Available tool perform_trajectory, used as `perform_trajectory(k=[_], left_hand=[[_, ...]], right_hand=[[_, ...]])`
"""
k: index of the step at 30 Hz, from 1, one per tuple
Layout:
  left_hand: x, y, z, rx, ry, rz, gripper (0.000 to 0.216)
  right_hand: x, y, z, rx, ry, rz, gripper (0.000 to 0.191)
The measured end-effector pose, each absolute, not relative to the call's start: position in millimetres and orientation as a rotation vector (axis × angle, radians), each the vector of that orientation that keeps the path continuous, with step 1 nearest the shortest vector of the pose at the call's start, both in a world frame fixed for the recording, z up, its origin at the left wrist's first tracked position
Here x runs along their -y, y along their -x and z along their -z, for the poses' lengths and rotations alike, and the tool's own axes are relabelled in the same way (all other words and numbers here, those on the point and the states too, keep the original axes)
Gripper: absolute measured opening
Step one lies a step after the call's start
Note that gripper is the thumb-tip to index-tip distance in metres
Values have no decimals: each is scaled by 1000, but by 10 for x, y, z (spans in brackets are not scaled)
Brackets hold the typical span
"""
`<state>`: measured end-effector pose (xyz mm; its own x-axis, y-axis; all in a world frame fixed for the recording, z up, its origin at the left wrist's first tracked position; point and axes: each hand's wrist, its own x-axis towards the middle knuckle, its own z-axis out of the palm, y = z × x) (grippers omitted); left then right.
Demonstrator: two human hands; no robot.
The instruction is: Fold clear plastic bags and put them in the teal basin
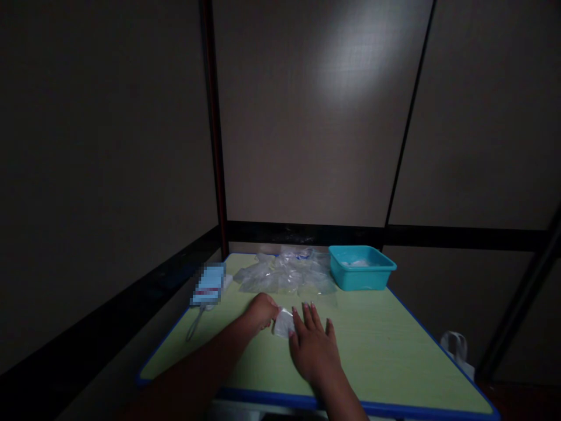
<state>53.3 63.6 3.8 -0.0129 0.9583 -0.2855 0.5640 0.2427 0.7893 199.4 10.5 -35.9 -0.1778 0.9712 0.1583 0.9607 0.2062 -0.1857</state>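
Note:
A small white packet [283, 322] lies on the green table [385, 345] between my two hands. My left hand [262, 310] is curled, and its fingers pinch the packet's left edge. My right hand [312, 344] lies flat with its fingers stretched out, its fingertips pressing on the packet's right side. Behind them a heap of several clear plastic bags [284, 275] is spread across the far part of the table.
A teal plastic tub [362, 267] stands at the table's far right, with something white inside. A blue box [208, 284] sits at the left edge, a metal tool [196, 323] in front of it. A white bag [457, 347] hangs beyond the right edge. Panelled walls close in behind.

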Motion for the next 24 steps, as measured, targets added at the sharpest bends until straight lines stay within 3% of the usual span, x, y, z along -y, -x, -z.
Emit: perform_trajectory(k=[6, 24], left_hand=[[-583, -530, -38, -1596, -1451, -637, 39], [-616, -500, 37, -1557, -1449, -564, 39]], right_hand=[[-116, -1996, 375, 2233, 1830, -64, 52], [-121, -2004, 381, 2229, 1817, -70, 52]])
